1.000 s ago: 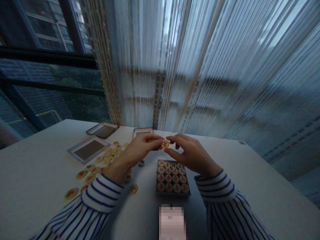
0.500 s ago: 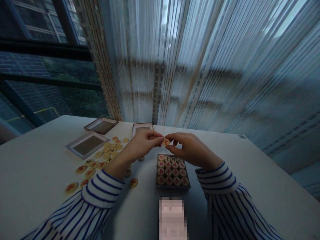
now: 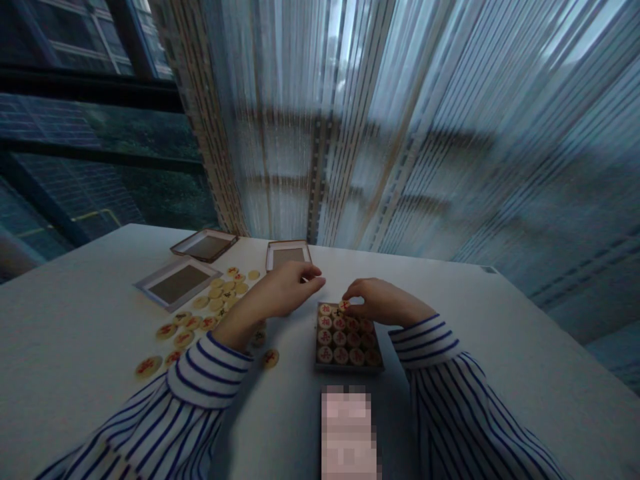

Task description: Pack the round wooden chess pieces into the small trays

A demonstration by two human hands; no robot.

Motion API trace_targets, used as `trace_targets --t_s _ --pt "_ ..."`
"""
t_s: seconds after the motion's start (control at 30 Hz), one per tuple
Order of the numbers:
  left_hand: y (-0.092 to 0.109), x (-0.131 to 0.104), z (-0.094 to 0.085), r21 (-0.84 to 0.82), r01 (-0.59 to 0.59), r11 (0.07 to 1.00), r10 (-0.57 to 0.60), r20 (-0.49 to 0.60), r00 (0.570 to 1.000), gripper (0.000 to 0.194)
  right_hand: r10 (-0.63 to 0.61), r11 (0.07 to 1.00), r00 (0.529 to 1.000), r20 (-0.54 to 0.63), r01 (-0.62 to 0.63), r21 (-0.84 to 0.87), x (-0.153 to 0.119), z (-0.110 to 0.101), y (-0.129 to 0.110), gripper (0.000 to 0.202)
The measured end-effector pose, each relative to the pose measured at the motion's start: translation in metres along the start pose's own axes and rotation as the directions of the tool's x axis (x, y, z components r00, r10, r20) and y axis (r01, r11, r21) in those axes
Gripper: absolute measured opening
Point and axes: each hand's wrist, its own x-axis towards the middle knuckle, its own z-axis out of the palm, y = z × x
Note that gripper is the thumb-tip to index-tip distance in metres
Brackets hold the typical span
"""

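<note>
Between the thumb and fingers of my right hand (image 3: 385,301) is a round xiangqi piece (image 3: 344,305) with a red character, held over the back row of a square box (image 3: 350,367). Rows of xiangqi pieces (image 3: 340,338) lie face up in that box, most with red characters. My right hand hides part of the back row. Left of the box, my left hand (image 3: 293,285) hovers over the table with thumb and fingers apart, nothing between them. Beneath and beside my left forearm are loose xiangqi pieces (image 3: 216,293), some partly hidden.
Two shallow box parts, a brown-edged one (image 3: 205,245) and a pale one (image 3: 177,283), lie at the back left. Another shallow tray (image 3: 289,253) is behind my left hand. A blurred-out phone-like object (image 3: 349,433) lies at the white table's (image 3: 475,373) near side. String curtains hang behind.
My left hand has let go of the red-character piece. My right hand has carried it down and slightly right, over the box's back row.
</note>
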Motion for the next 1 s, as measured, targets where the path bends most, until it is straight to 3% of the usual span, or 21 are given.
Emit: trace_targets --t_s 0.17,0.3,1.0 --pt "-0.0053 -0.0028 0.0057 0.221 0.013 0.975 -0.028 0.064 0.998 0.04 -0.022 1.0 1.0 0.017 0.022 0.009 0.0021 0.0034 -0.0005 0.029" --pt "-0.0078 -0.004 0.0075 0.305 0.007 0.952 -0.035 0.087 0.996 0.04 -0.037 0.999 0.999 0.031 0.036 0.025 0.0025 0.0035 -0.0011 0.029" --pt "-0.0085 -0.0059 0.0072 0.311 -0.009 0.95 -0.041 0.156 0.987 0.043 -0.007 0.999 1.0 0.03 0.006 0.044 -0.0009 -0.0008 0.0021 0.027"
